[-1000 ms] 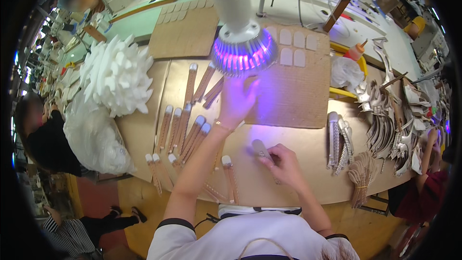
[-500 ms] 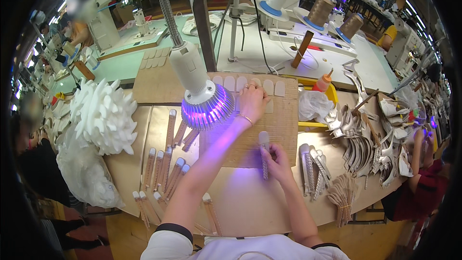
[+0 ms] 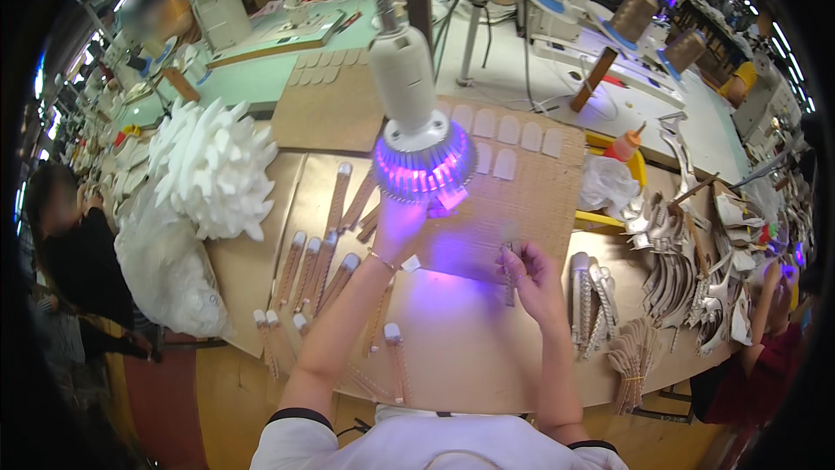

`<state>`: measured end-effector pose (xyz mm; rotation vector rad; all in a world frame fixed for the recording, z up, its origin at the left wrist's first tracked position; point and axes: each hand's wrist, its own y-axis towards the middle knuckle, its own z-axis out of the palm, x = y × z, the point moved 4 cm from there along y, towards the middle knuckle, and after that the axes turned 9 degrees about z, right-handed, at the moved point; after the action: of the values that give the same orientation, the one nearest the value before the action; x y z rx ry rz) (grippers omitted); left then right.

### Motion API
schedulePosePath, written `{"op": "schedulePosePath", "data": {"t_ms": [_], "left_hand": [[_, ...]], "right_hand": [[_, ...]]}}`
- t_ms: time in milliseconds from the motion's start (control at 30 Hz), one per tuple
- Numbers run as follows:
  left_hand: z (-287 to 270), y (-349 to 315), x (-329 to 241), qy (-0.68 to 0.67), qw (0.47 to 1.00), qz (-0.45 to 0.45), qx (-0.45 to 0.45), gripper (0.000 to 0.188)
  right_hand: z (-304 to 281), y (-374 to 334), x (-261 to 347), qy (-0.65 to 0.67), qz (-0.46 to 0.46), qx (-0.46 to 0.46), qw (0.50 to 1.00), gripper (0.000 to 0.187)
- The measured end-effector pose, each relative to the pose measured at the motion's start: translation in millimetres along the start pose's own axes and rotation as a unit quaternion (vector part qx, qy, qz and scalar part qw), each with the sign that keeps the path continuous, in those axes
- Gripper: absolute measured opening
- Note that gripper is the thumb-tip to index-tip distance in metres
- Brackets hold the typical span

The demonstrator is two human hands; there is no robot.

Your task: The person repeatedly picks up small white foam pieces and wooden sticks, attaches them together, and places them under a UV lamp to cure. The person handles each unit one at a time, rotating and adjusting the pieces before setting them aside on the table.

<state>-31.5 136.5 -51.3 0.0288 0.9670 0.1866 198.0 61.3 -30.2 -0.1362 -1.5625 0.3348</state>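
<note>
My left hand (image 3: 398,225) is raised just under a white lamp (image 3: 419,126) that glows violet. Its fingertips pinch a small pale tab (image 3: 451,200) in the light. To the right, my right hand (image 3: 529,277) is closed on a thin strap (image 3: 510,272), held upright above the tan table (image 3: 470,357). Behind both hands lies a brown cardboard sheet (image 3: 531,200) with rows of pale tabs (image 3: 509,133) along its far edge. Several long straps with pale ends (image 3: 317,253) lie on the table left of my left forearm.
A pile of white foam pieces (image 3: 213,166) and a white bag (image 3: 165,270) sit at the left. An orange bottle (image 3: 623,146), stacked straps (image 3: 591,300) and shoe parts (image 3: 687,253) crowd the right. Other people sit at the left (image 3: 74,244) and right (image 3: 774,331). Sewing machines stand behind.
My left hand has drawn back from the row of tabs on the cardboard to under the lamp, now with a tab. My right hand keeps the strap, raised slightly.
</note>
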Motion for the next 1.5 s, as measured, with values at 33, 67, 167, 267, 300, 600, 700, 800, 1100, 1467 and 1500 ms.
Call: {"op": "schedulePosePath", "data": {"t_ms": [33,67,167,267,300,600,700,800,1100,1467,1500], "left_hand": [[3.4,-14.0,-7.7,0.043,0.999,0.017,0.028,0.027],[5.3,-21.5,-13.3,0.008,0.997,-0.055,0.056,0.028],[14.9,-38.4,-29.8,0.015,0.993,-0.12,0.01,0.024],[26.3,-51.6,-48.2,0.036,0.994,-0.101,0.005,0.027],[30.1,-54.4,-54.0,0.032,0.997,-0.073,0.008,0.028],[34.3,-63.3,-74.6,0.095,0.995,0.013,-0.033,0.038],[34.1,-64.3,-75.6,0.1,0.994,0.018,-0.03,0.039],[33.8,-65.0,-75.5,0.094,0.995,0.019,-0.025,0.039],[27.4,-63.7,-75.1,0.098,0.994,0.01,-0.043,0.043],[26.6,-63.0,-78.6,0.125,0.991,0.029,-0.037,0.043],[26.3,-63.1,-78.9,0.132,0.99,0.029,-0.037,0.042]], "right_hand": [[8.4,-4.6,9.7,-0.046,-0.008,0.019,0.999,0.016],[16.9,-8.3,20.4,-0.087,-0.028,0.042,0.995,0.016],[45.3,-13.6,46.2,-0.127,-0.094,0.08,0.984,0.02],[59.9,-12.8,59.3,-0.159,-0.081,0.097,0.979,0.021],[63.3,-11.4,62.2,-0.168,-0.083,0.099,0.977,0.022],[70.6,-4.1,59.8,-0.147,-0.078,0.093,0.982,0.025],[71.2,0.8,57.1,-0.146,-0.072,0.092,0.982,0.026],[72.1,5.2,54.7,-0.159,-0.054,0.095,0.981,0.026],[78.5,12.3,55.9,-0.188,-0.058,0.103,0.975,0.024],[83.6,20.0,49.1,-0.184,-0.028,0.105,0.977,0.02],[84.2,21.1,47.2,-0.178,-0.025,0.107,0.978,0.02]]}}
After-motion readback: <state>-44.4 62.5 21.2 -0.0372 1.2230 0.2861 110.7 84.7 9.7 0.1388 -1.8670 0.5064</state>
